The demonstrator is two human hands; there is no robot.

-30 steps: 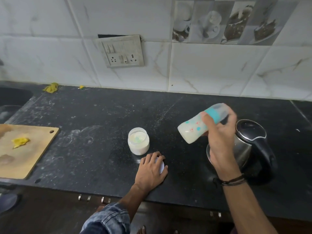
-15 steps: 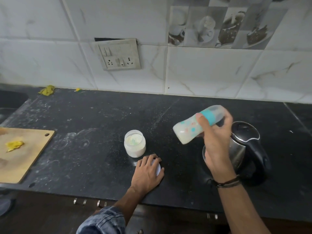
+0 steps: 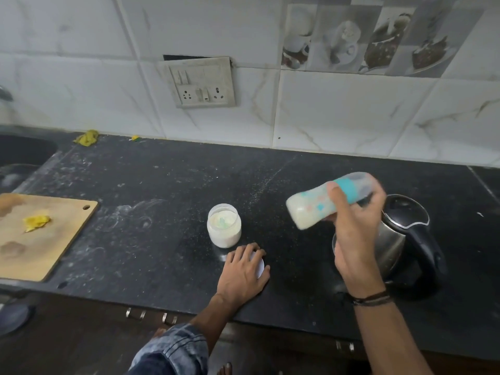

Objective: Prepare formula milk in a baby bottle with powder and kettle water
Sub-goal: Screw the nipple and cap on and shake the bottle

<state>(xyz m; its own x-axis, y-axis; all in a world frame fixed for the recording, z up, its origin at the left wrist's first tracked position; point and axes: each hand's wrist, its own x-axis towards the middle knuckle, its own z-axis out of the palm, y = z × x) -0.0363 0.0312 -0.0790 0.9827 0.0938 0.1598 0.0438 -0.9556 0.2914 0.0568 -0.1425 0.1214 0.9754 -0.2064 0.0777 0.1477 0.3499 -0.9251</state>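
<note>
Right of centre in the frame, a baby bottle [image 3: 307, 209] in the air above the black counter [image 3: 162, 190], gripped by the right hand [image 3: 354, 239] with thumb and fingers curled round its upper half. Bottle tilted well over, base toward the lower left, teal collar and clear cap toward the upper right, outline blurred. Milky white filling at the base end, pale coloured spots on the wall. Just behind and to the right of that hand, a steel kettle [image 3: 397, 239] with black lid and handle, standing on the counter, partly hidden by the wrist.

At lower centre, the left hand [image 3: 243, 277] palm down on the counter, fingers relaxed and spread over a round white lid [image 3: 260, 263], only the lid's right edge showing; resting on it, not clasping it. Just above that hand, close but apart, an open powder jar [image 3: 224, 228], upright and clear-walled, white powder inside with a pale green shape on top, too blurred to name.

At the left edge, a wooden cutting board [image 3: 54, 247] with a yellow scrap [image 3: 36, 220] on it. Farther up at far left, part of a dark sink [image 3: 24, 152]. At upper left, along the back of the counter, a crumpled yellow rag [image 3: 86, 137] against the wall. On the white tiles above, a switch and socket plate [image 3: 201, 82]. At the bottom edge, a denim sleeve [image 3: 173, 347] on the left arm. White dusting over the counter between board and jar.
</note>
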